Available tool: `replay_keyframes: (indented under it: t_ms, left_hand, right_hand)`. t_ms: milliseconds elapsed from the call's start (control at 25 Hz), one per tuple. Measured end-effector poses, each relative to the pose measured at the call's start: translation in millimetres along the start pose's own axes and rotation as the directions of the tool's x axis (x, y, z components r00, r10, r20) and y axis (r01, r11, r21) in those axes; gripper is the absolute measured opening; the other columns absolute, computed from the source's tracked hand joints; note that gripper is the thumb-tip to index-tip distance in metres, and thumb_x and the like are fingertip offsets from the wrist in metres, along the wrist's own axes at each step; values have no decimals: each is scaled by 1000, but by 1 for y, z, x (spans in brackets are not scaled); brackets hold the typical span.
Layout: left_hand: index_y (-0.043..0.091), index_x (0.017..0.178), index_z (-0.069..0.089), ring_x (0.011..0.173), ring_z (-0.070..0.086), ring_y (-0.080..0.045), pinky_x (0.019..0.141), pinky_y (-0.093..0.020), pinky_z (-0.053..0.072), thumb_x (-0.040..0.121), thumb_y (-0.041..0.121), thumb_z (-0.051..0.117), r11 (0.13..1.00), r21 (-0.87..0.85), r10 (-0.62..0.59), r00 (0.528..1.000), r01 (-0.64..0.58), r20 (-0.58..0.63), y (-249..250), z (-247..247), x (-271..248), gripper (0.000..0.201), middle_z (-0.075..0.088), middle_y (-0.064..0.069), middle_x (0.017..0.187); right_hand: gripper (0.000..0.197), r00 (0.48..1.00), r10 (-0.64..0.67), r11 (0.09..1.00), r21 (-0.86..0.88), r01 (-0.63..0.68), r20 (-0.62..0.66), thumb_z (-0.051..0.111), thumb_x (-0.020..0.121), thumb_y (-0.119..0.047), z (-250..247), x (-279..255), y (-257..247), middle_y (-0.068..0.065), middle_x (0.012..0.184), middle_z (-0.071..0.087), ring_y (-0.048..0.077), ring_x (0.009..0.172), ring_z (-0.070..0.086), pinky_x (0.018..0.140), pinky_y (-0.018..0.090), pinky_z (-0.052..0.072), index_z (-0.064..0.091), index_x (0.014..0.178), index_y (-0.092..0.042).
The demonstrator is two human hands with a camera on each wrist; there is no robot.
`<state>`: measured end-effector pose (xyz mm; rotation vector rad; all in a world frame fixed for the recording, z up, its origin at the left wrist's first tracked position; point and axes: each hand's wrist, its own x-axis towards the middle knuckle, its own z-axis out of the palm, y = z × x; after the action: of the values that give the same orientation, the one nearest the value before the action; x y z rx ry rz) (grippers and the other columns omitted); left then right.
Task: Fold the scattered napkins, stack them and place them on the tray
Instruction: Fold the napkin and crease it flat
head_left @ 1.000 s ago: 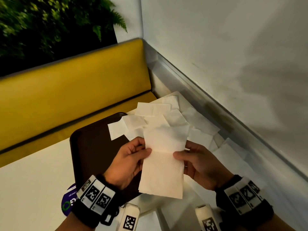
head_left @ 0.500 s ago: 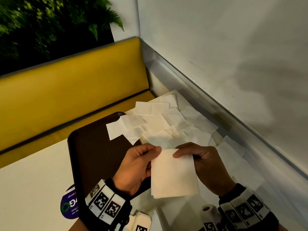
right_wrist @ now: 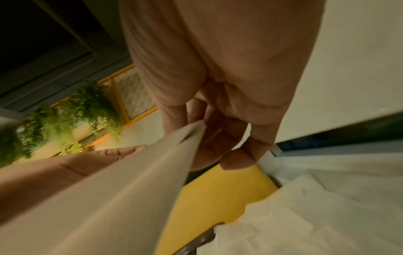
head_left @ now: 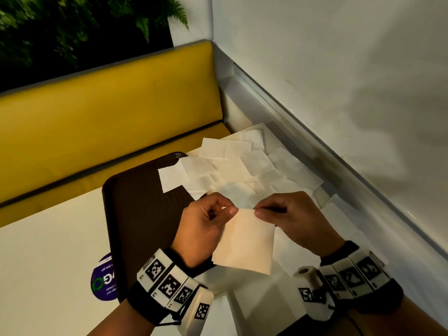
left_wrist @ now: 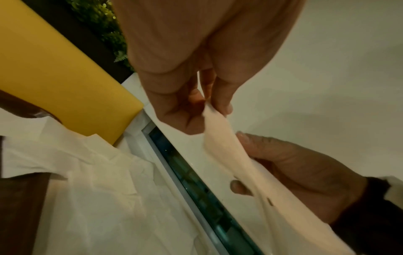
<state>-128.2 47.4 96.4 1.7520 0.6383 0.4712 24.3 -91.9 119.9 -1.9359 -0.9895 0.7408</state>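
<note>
Item count, by kind.
Hands: two, namely left hand point(head_left: 206, 226) and right hand point(head_left: 293, 219), each with a pinching grip on the top edge of one folded napkin point(head_left: 244, 243). Held napkins: one. Loose napkins point(head_left: 237, 166) on the counter point(head_left: 48, 251): at least eight overlapping sheets in a single heap beyond the hands, plus further sheets point(head_left: 344, 221) on the right and nearer side; exact total not determinable owing to overlap. Trays: one, dark brown tray point(head_left: 140, 209), with one napkin corner over its far edge. Round purple stickers point(head_left: 104, 280): one. Wrist bands with printed markers: two. Yellow seat backs point(head_left: 109, 110): one. Plants point(head_left: 72, 23): one mass of foliage.
</note>
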Motion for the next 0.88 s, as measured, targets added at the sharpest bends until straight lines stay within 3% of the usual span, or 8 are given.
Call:
replay_keyframes:
  t_ms: [160,360,480,560,760,880]
  left_hand:
    - [22,78,69,56,53,-9,58,-30,46,87,20,70,990,50,-126,991,129,-54,-38,-7,-26,9,62,4,62]
    - [24,74,67,55,54,-4,58,-27,47,85,24,71,911,174,-354,925,374,-136,-110,-15,-114,12,62,8,62]
    - [26,74,63,60,55,-4,60,-24,47,88,28,66,830,254,-476,868,496,-141,-143,-6,-157,14,62,9,68]
    - [23,81,62,71,59,-13,68,-29,50,90,32,63,797,328,-484,861,507,-155,-159,2,-168,13,65,6,79]
    - [16,95,59,90,59,-27,80,-36,48,94,31,55,766,444,-438,883,465,-168,-184,6,-174,15,63,-5,101]
    - [20,105,53,101,54,-24,86,-35,46,94,33,52,734,525,-433,892,432,-129,-181,3,-173,17,54,0,112]
  right_hand:
    - [9,992,119,975,180,-126,50,67,85,-13,27,-16,21,-3,77,73,12,72,68,61,19,57,73,85,-19]
    - [10,974,13,993,-115,13,226,66,84,-10,114,-42,68,-10,75,70,3,74,64,64,12,49,70,87,-19]
    - [12,957,62,983,-185,-9,284,64,83,-5,160,-60,96,0,80,70,8,73,61,65,8,42,69,88,-14]
    - [11,958,66,972,-236,2,280,64,82,-3,178,-63,110,4,83,68,14,76,60,68,10,43,68,88,-11]
    - [9,962,33,945,-323,58,270,60,82,-6,204,-67,123,3,89,59,18,80,55,75,30,49,62,86,-14]
    - [7,960,4,932,-349,98,279,53,87,-17,206,-75,121,-3,97,53,11,85,49,80,27,45,58,92,-19]
